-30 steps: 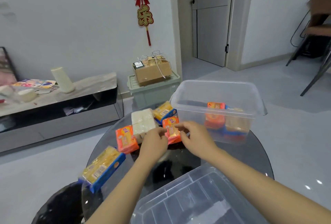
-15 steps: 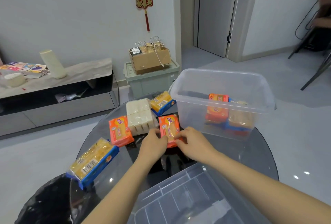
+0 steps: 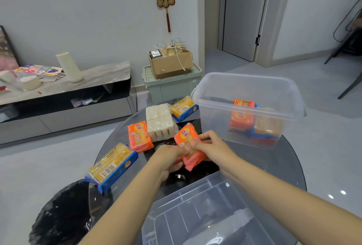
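Observation:
Both hands hold one orange snack packet (image 3: 187,137) just above the round glass table (image 3: 282,166). My left hand (image 3: 170,158) grips its near left edge, and my right hand (image 3: 210,146) pinches its right side. The packet is tilted, its far end raised. Right of it stands a clear plastic bin (image 3: 244,88) with orange and blue packets inside. On the table to the left lie a second orange packet (image 3: 139,137), a white wrapped block (image 3: 160,123) and two yellow-and-blue packets (image 3: 112,166) (image 3: 184,108).
The bin's clear lid (image 3: 205,215) lies at the table's near edge. A black bag (image 3: 62,217) sits low on the left. Beyond the table are a low TV stand (image 3: 64,96), a green crate (image 3: 172,86) with a cardboard box, and chair legs at right.
The orange packet has come off the table and tilted toward the right, held by both hands. My right hand has shifted onto its right side.

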`<state>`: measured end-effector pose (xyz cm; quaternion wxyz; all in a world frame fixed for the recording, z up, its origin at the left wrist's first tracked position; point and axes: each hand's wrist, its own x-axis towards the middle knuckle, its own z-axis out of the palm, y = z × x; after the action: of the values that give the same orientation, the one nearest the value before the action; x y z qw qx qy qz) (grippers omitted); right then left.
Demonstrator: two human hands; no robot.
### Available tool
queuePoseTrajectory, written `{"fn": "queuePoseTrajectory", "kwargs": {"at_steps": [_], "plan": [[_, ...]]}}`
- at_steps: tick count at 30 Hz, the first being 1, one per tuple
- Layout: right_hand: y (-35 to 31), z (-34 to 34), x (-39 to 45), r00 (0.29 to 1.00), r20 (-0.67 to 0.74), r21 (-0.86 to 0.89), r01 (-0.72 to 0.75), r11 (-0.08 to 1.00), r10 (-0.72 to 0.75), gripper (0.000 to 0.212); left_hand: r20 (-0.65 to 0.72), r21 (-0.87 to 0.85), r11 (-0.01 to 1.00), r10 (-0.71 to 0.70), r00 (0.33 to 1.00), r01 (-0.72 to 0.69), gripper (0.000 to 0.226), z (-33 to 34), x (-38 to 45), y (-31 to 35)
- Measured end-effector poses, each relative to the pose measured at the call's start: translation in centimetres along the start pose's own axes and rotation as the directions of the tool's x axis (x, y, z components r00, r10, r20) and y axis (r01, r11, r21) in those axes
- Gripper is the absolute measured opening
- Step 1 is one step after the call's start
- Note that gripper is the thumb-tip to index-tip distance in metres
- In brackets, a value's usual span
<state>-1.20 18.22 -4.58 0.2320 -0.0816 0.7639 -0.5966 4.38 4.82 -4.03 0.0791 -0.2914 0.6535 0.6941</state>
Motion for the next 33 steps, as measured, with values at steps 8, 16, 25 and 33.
{"fn": "queuePoseTrajectory", "kwargs": {"at_steps": [8, 16, 25, 33], "plan": [[-0.9, 0.9, -0.3, 0.999, 0.053, 0.315, -0.022, 0.949, 0.006, 0.052, -0.342, 0.422, 0.878, 0.386, 0.857, -0.227, 0.012, -3.2, -1.0, 1.9], [-0.1, 3.4, 0.5, 0.989, 0.147, 0.276, -0.065, 0.959, 0.025, 0.071, -0.420, 0.898, 0.327, 0.440, 0.794, 0.294, 0.061, -8.2, 3.4, -0.3], [0.2, 3.0, 1.4, 0.992, 0.116, 0.274, -0.075, 0.959, 0.045, 0.069, -0.379, 0.921, 0.300, 0.539, 0.752, 0.249, 0.061, -8.6, 5.5, -1.2], [0.0, 2.7, 1.5, 0.989, 0.144, 0.369, -0.039, 0.929, -0.015, 0.053, -0.455, 0.854, 0.511, 0.642, 0.617, 0.098, 0.044, -8.2, 3.6, -0.1]]}}
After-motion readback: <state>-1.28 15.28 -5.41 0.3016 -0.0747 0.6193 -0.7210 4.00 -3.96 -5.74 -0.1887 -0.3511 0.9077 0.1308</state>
